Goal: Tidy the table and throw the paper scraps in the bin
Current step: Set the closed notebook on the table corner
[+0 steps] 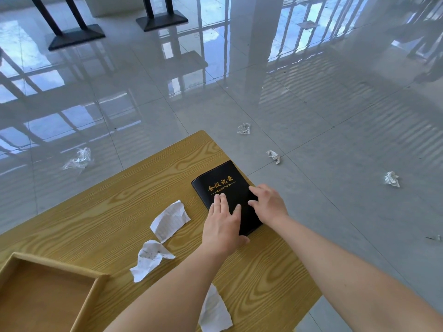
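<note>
Wood-grain worktop, seen from the head camera. Black notebook with gold lettering and "MINUTES" lies flat near the worktop's far right edge. Left hand rests palm-down on the notebook's near half, fingers straight and slightly spread, tips just below the lettering. Right hand lies over the notebook's right edge, fingers loosely extended and a bit apart, touching the cover; cannot tell if the thumb hooks under the edge.

Three paper scraps on the worktop: lined scrap just left of the notebook, crumpled scrap nearer the camera, third scrap at the near edge, partly hidden by the left forearm. None touched by either hand. Wooden tray at the near left corner, well apart from the notebook.

On the tiled floor: two paper wads right of the worktop, and two clear plastic wrappers.
</note>
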Demonstrator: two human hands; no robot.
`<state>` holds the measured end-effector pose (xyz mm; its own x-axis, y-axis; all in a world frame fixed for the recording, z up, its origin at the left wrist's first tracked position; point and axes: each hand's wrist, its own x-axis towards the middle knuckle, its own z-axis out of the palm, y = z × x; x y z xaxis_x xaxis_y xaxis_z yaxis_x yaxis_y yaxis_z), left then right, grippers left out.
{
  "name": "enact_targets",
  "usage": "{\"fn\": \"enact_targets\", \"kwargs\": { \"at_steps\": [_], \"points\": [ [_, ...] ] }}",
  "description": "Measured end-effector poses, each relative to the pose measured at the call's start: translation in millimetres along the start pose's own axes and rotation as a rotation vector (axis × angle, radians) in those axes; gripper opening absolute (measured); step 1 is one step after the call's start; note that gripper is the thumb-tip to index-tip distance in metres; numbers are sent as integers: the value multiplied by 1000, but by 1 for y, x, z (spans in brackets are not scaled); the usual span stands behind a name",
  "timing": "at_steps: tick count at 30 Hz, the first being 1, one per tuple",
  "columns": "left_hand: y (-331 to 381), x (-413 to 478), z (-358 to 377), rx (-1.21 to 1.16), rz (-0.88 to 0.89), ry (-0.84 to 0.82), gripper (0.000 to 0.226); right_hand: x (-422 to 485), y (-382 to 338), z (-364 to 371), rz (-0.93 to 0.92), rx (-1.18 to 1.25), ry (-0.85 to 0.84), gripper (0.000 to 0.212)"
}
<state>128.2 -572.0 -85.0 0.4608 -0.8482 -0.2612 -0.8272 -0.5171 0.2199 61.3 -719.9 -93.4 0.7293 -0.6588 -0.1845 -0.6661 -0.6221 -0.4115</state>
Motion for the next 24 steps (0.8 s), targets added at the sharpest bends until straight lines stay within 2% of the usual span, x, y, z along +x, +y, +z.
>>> {"fn": "enact_targets", "kwargs": {
  "at_steps": [13,24],
  "points": [
    [-3,-2,3,-40,-3,22,96,-6,-6,-7,28,-14,-52,47],
    [-35,-46,-13,-87,-90,125,75,-41,-29,-23,-94,-111,68,47]
  ]
}}
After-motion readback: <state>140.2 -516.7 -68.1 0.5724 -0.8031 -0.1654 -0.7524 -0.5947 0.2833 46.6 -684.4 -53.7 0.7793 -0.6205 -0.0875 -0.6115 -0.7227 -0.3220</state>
